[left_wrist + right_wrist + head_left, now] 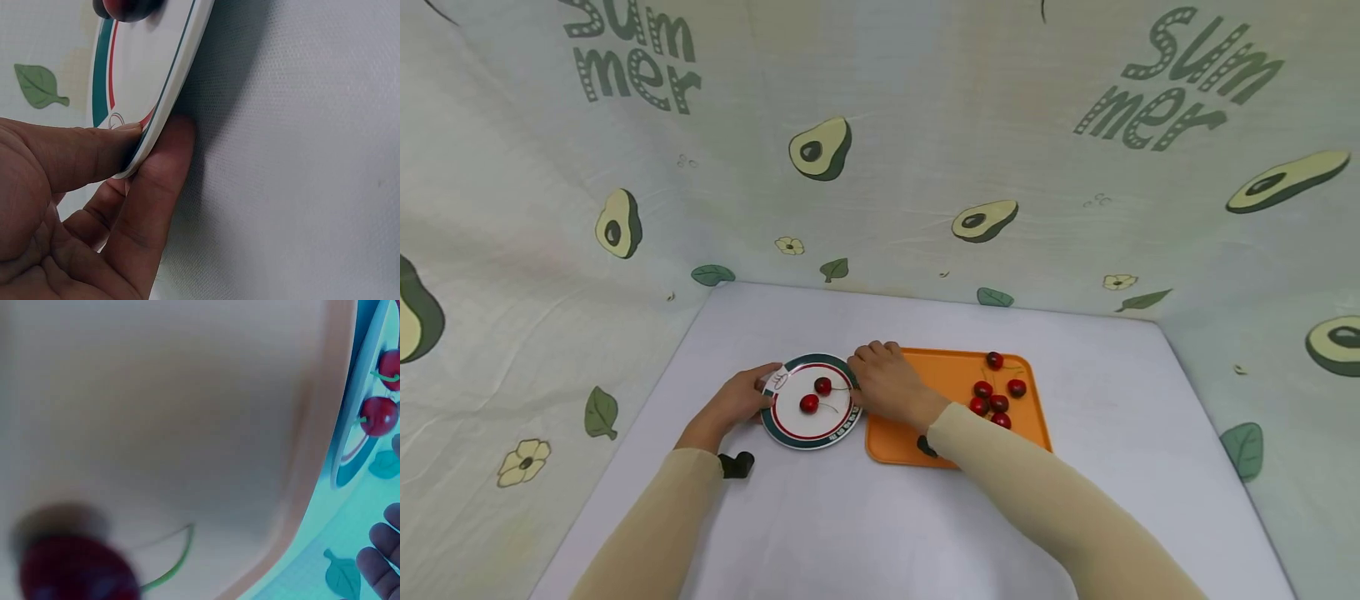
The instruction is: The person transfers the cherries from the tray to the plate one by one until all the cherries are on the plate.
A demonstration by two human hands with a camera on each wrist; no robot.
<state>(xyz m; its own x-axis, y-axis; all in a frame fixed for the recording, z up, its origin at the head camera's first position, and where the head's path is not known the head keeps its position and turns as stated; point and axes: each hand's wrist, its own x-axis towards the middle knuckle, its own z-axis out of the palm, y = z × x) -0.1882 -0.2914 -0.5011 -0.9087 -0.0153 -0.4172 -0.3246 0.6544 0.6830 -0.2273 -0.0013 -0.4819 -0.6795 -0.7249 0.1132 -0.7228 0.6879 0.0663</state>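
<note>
A round white plate (793,423) with a green rim band and a red ring bears two red cherries, one farther back (823,386) and one nearer (808,404), both with stems. My left hand (737,402) pinches the plate's left rim, thumb (94,153) on top and a finger (153,200) underneath. At the plate's right rim is my right hand (886,382), over the left edge of an orange tray (936,371). Its fingers (378,550) are bent and spaced from the cherries in the right wrist view, with nothing seen between them.
Several cherries (998,403) with stems lie on the right half of the tray, one (994,360) near its back edge. The tray stands just right of the plate on a white table (820,525). A printed cloth (895,167) hangs behind and along the sides.
</note>
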